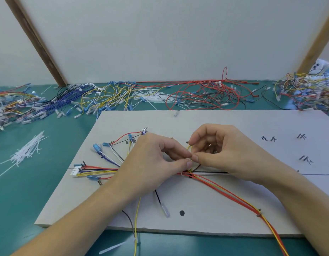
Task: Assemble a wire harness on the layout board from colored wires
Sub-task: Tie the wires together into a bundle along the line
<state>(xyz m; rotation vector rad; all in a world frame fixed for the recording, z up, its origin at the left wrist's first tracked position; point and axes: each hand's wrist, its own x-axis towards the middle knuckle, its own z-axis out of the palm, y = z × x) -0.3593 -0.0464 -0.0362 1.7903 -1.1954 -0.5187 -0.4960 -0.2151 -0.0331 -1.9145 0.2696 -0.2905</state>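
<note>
Both hands meet over the layout board (233, 126): left hand (152, 163) and right hand (221, 150) each pinch the yellow wire (188, 147) loop, grip tight between thumb and forefinger, above the wire bundle (211, 173) mid-board.

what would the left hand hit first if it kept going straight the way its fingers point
The left hand points right, toward the right hand. Their fingertips already almost meet around the yellow wire loop, so it would likely meet that loop and the right hand's thumb first, though the depth between them is unclear.
</note>
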